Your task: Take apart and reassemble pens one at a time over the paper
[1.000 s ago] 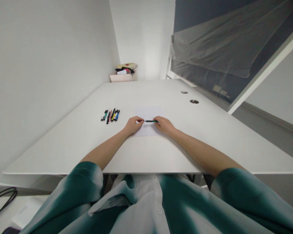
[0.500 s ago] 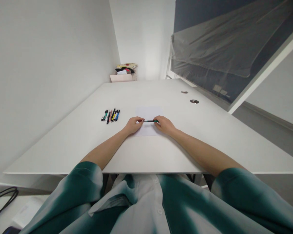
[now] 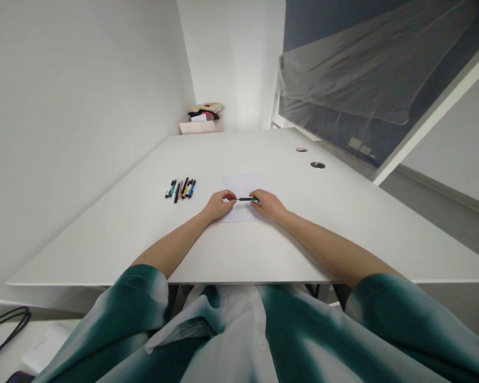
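Over a white sheet of paper (image 3: 239, 214), both hands hold a dark pen with green parts (image 3: 245, 199) level, lying crosswise. My right hand (image 3: 269, 204) grips the barrel at its green right end, fingers closed round it. My left hand (image 3: 219, 205) pinches the thin refill that sticks out of the barrel's left end; only a short bit of it shows between fingertips and barrel. The refill's far tip is hidden by the left fingers. Both wrists rest low at the paper's sides.
Several pens (image 3: 181, 190) in black, green, pink, yellow and blue lie side by side to the left. A pale box (image 3: 198, 127) with cloth-like items stands at the table's (image 3: 239, 252) far end. Two round metal-rimmed fittings (image 3: 318, 165) sit at the right edge.
The gap between my left fingertips and the barrel has become smaller, so less of the thin refill shows. The pens at the left have not moved.
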The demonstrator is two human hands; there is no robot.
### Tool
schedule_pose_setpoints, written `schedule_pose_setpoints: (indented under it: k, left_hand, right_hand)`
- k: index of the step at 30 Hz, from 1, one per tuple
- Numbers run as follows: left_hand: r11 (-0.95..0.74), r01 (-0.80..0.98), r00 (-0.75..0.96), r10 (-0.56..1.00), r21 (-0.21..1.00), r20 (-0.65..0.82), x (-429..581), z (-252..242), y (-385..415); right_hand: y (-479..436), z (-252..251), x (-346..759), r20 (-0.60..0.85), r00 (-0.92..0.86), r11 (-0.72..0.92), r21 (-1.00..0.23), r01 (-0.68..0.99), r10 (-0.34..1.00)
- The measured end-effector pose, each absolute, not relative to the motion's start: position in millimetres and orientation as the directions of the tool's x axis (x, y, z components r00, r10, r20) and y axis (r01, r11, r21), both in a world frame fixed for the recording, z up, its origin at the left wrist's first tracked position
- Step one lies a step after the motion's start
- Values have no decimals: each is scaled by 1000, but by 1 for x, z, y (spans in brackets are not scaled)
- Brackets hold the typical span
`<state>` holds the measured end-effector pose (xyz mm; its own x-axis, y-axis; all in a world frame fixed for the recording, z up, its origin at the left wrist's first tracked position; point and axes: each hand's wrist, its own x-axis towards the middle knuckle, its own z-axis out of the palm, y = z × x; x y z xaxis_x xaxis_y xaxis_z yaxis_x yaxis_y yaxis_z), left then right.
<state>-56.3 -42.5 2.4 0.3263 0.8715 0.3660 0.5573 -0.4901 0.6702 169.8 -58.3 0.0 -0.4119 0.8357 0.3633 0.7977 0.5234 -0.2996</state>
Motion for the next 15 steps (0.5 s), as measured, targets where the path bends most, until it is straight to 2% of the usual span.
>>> schedule_pose_setpoints:
  k: [6, 15]
  left_hand:
    - [-491, 566, 330, 871, 662, 363, -55, 4, -44]
    - [-495, 559, 328, 869, 665, 371, -56, 5, -45]
  right_hand:
    - [-59, 4, 169, 326, -399, 495, -305, 814, 857]
    - [-62, 5, 169, 348, -426, 526, -277, 804, 835]
